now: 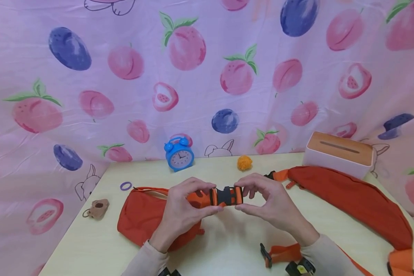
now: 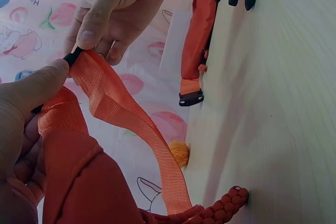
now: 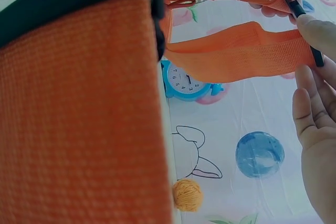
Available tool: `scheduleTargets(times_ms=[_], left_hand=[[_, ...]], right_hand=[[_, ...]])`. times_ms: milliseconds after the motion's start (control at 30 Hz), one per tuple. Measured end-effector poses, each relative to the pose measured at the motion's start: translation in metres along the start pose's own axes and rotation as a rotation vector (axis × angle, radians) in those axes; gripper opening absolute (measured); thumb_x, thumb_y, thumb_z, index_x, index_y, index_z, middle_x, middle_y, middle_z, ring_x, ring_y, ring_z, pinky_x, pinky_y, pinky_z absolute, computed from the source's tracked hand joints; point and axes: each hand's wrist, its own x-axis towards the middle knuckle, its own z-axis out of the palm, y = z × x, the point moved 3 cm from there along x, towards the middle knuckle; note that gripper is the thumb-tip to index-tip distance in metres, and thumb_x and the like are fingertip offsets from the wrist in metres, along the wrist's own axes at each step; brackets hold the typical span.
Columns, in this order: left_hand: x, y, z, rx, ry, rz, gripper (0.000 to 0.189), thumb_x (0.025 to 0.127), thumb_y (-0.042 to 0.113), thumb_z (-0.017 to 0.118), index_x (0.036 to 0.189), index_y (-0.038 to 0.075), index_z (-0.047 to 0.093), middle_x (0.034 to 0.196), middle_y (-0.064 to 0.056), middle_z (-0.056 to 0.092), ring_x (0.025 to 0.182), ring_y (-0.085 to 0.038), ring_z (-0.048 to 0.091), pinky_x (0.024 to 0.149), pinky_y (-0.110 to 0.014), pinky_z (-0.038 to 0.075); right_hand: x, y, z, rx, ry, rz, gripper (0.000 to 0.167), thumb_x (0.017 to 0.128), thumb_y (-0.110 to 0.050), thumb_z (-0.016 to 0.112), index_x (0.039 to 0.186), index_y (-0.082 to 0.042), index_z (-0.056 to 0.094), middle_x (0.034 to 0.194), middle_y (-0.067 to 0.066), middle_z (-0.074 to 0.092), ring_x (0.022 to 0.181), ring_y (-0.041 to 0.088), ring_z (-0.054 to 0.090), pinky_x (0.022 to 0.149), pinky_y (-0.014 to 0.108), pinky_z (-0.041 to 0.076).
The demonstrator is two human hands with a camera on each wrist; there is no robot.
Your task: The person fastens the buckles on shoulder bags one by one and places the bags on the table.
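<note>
Left grip [image 1: 183, 207] and right grip [image 1: 270, 200] pinch the black plastic buckle [image 1: 224, 196]; uneven pull may twist the orange webbing strap [image 3: 226, 59].

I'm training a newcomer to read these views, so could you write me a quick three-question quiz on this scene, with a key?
1. True or false: the left hand and the right hand both hold the same buckle.
2. Fill in the blank: in the head view, the clock stands to the ____ of the yarn.
3. Multiple choice: which of these is nearest the right bag?
A) ring
B) yarn
C) box

Key:
1. True
2. left
3. C
</note>
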Motion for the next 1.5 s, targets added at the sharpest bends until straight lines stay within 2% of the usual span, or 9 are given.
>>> scheduleTargets(times_ms=[167, 333, 533, 767, 933, 1100, 1233, 1500], left_hand=[[-0.0006, -0.0001, 0.0006, -0.008, -0.005, -0.001, 0.051, 0.078, 0.026, 0.106, 0.124, 0.026, 0.085, 0.111, 0.012, 0.079, 0.099, -0.010, 0.071, 0.079, -0.033, 0.066], [-0.0009, -0.0009, 0.0023, -0.022, -0.015, -0.008, 0.050, 0.078, 0.023, 0.106, 0.124, 0.025, 0.086, 0.111, 0.011, 0.079, 0.100, -0.011, 0.072, 0.080, -0.035, 0.067], [-0.0016, -0.0014, 0.0035, -0.016, -0.008, 0.005, 0.051, 0.076, 0.021, 0.106, 0.123, 0.023, 0.086, 0.110, 0.010, 0.079, 0.099, -0.011, 0.072, 0.080, -0.031, 0.066], [-0.0019, -0.0006, 0.0045, -0.011, 0.006, 0.033, 0.053, 0.074, 0.021, 0.108, 0.122, 0.022, 0.086, 0.108, 0.010, 0.079, 0.096, -0.011, 0.072, 0.077, -0.031, 0.066], [-0.0025, -0.0007, 0.0062, -0.014, -0.001, 0.009, 0.052, 0.075, 0.020, 0.107, 0.122, 0.022, 0.087, 0.108, 0.010, 0.079, 0.097, -0.012, 0.073, 0.081, -0.035, 0.068], [-0.0029, -0.0014, 0.0080, -0.015, -0.026, -0.019, 0.049, 0.076, 0.019, 0.106, 0.122, 0.019, 0.087, 0.109, 0.008, 0.079, 0.100, -0.018, 0.075, 0.087, -0.040, 0.068], [-0.0022, -0.0014, 0.0077, -0.007, -0.026, 0.000, 0.049, 0.076, 0.019, 0.107, 0.121, 0.019, 0.086, 0.109, 0.008, 0.079, 0.098, -0.015, 0.074, 0.086, -0.037, 0.068], [0.0000, 0.0008, 0.0069, -0.014, -0.024, 0.060, 0.050, 0.076, 0.023, 0.107, 0.120, 0.021, 0.084, 0.108, 0.009, 0.078, 0.097, -0.011, 0.071, 0.081, -0.037, 0.068]], right_hand=[[0.0001, -0.0017, 0.0008, -0.005, -0.007, -0.003, 0.052, 0.084, -0.019, 0.101, 0.130, -0.030, 0.079, 0.122, -0.009, 0.076, 0.099, 0.023, 0.068, 0.084, 0.029, 0.060], [-0.0004, -0.0019, 0.0014, -0.005, -0.005, -0.009, 0.051, 0.084, -0.018, 0.101, 0.129, -0.029, 0.080, 0.120, -0.008, 0.077, 0.098, 0.026, 0.069, 0.083, 0.029, 0.060], [-0.0007, -0.0004, 0.0020, -0.018, 0.001, -0.003, 0.053, 0.083, -0.018, 0.101, 0.131, -0.030, 0.081, 0.119, -0.009, 0.078, 0.097, 0.019, 0.068, 0.082, 0.029, 0.060], [-0.0016, 0.0018, 0.0035, 0.002, 0.015, -0.004, 0.053, 0.082, -0.016, 0.102, 0.130, -0.027, 0.082, 0.118, -0.007, 0.079, 0.096, 0.025, 0.069, 0.082, 0.028, 0.060], [-0.0020, 0.0017, 0.0063, 0.027, 0.023, 0.001, 0.053, 0.081, -0.014, 0.102, 0.129, -0.026, 0.083, 0.117, -0.006, 0.080, 0.095, 0.024, 0.069, 0.082, 0.028, 0.061], [-0.0013, 0.0015, 0.0081, 0.006, 0.017, -0.004, 0.053, 0.081, -0.018, 0.103, 0.129, -0.027, 0.083, 0.115, -0.008, 0.080, 0.093, 0.022, 0.069, 0.081, 0.028, 0.060], [-0.0006, 0.0020, 0.0069, -0.020, 0.008, 0.001, 0.052, 0.082, -0.022, 0.102, 0.130, -0.028, 0.082, 0.116, -0.009, 0.079, 0.094, 0.023, 0.069, 0.082, 0.028, 0.060], [0.0007, 0.0017, 0.0008, -0.130, 0.009, -0.018, 0.055, 0.081, -0.021, 0.103, 0.131, -0.029, 0.081, 0.117, -0.014, 0.077, 0.092, 0.013, 0.069, 0.077, 0.030, 0.056]])
